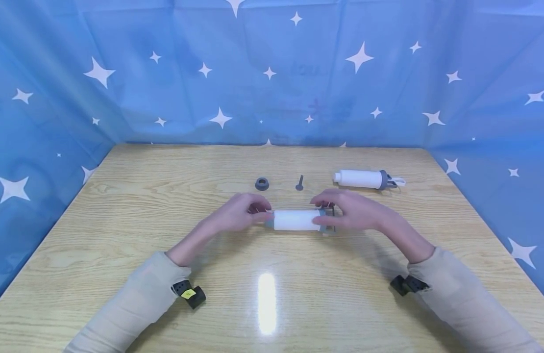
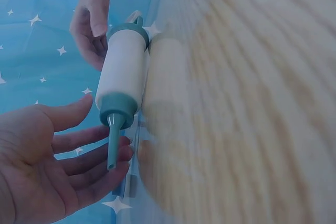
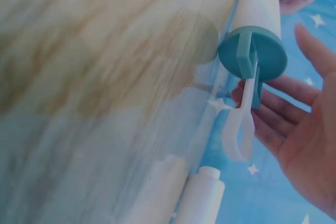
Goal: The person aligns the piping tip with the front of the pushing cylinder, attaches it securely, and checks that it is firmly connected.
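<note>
A white-barrelled syringe [image 1: 297, 220] with a narrow teal nozzle [image 2: 114, 142], a teal end collar [image 3: 275, 51] and a white looped plunger handle [image 3: 239, 134] lies sideways on the table between both hands. My left hand [image 1: 247, 212] is at the nozzle end, thumb and fingers spread loosely about it; in the left wrist view the fingers [image 2: 92, 163] pass behind the nozzle. Around the collar end is my right hand [image 1: 353, 210], its thumb apart from the fingers [image 3: 278, 109], which extend behind the handle. Whether any fingertip touches the syringe, I cannot tell.
Behind the syringe lie a dark ring-shaped cap [image 1: 261, 184] and a small dark nozzle [image 1: 300, 183]. A second white syringe barrel [image 1: 359, 179] with collar and handle lies at the back right. A blue star-patterned cloth [image 1: 272, 73] encloses the wooden table [image 1: 122, 206].
</note>
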`<state>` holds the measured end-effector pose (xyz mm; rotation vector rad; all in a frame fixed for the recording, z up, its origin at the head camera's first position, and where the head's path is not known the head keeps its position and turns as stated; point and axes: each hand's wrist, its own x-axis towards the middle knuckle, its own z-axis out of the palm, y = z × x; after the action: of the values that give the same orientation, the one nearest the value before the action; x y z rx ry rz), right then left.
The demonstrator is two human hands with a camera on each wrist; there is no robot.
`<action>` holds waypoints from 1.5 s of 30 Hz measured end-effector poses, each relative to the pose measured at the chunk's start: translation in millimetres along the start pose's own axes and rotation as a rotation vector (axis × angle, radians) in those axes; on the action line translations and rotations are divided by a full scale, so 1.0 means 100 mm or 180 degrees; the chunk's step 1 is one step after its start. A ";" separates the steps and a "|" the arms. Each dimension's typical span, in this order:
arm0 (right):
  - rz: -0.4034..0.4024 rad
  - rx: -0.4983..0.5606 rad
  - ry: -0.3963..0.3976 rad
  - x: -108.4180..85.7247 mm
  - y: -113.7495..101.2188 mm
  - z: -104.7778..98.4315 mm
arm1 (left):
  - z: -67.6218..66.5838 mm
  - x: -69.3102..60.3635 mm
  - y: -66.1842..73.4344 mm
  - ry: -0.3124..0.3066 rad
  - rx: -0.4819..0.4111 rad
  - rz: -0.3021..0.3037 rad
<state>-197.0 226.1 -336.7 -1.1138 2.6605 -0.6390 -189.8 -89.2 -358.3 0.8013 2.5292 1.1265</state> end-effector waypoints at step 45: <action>0.0854 0.0821 0.0324 0.83 0.26 -0.01 | -0.21 0.61 -0.32 0.0622 -0.0029 -0.0577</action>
<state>-271.9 183.7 -347.8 -0.6590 2.6458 -0.9705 -261.1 -83.7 -369.1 0.4675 2.6870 1.2064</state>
